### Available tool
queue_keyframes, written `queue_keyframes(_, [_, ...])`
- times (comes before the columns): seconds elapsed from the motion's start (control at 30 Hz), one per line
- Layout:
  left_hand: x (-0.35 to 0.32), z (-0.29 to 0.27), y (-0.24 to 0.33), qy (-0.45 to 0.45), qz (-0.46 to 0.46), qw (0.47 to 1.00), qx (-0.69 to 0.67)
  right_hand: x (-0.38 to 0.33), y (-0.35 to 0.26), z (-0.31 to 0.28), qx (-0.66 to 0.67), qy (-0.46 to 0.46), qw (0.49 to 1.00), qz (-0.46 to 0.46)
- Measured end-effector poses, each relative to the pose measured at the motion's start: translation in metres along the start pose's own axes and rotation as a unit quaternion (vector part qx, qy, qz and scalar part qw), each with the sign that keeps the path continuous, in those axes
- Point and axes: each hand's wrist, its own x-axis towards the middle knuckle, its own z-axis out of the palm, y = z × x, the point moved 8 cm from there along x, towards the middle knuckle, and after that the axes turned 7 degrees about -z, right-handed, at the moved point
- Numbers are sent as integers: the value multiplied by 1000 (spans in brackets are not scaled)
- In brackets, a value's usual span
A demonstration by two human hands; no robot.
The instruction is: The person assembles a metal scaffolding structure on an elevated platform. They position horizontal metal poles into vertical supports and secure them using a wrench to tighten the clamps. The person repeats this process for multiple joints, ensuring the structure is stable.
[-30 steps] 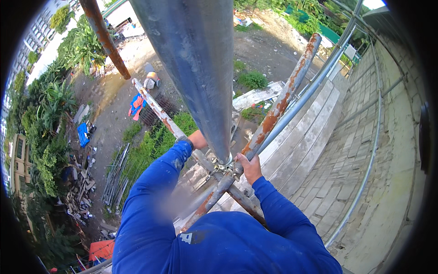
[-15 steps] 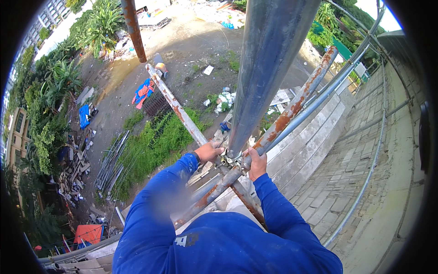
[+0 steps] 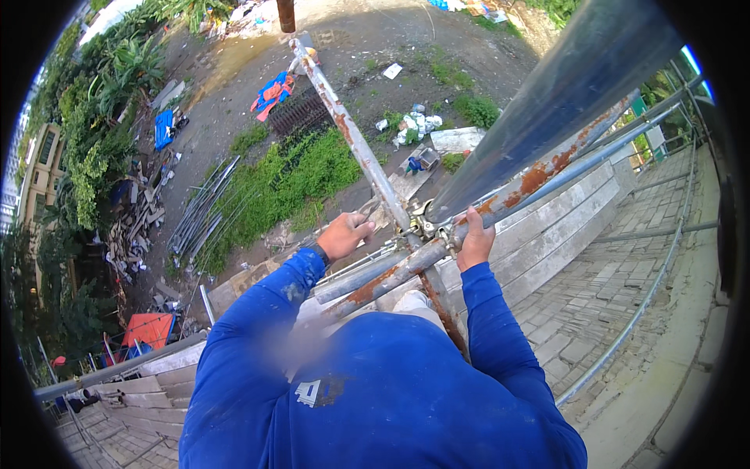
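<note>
The camera sits up on the person's head, the left one of two side by side. It looks down and ahead, over the blue shirt (image 3: 437,383) at the bottom, to the ground (image 3: 351,74) far below at the top. The left hand (image 3: 345,236) and right hand (image 3: 476,241) are near, around the middle. The big pole (image 3: 551,109) comes closest at the top right. The view is round and very wide (its rim goes black).
</note>
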Motion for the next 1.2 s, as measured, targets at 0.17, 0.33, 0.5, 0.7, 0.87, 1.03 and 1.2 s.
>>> queue_keyframes(0.17, [-176,-54,-180,0,-279,949,-145,-5,-2,7,2,-10,1000,10])
queue_keyframes(0.33, [-377,53,-517,118,-497,828,-229,0,8,-2,-77,-71,994,33])
queue_keyframes(0.5, [-389,198,-603,307,-514,580,-552,7,0,-28,-122,-45,991,21])
queue_keyframes(0.7, [-302,205,-527,397,-263,412,-777,12,-8,-18,-200,-32,977,68])
queue_keyframes(0.87, [-298,160,-478,451,-270,375,-764,10,-3,-23,-171,-32,981,86])
queue_keyframes(1.03, [-315,147,-461,490,-283,360,-741,17,0,-19,-175,-32,980,93])
queue_keyframes(1.2, [-348,131,-468,514,-236,404,-719,16,8,-32,-174,-8,977,122])
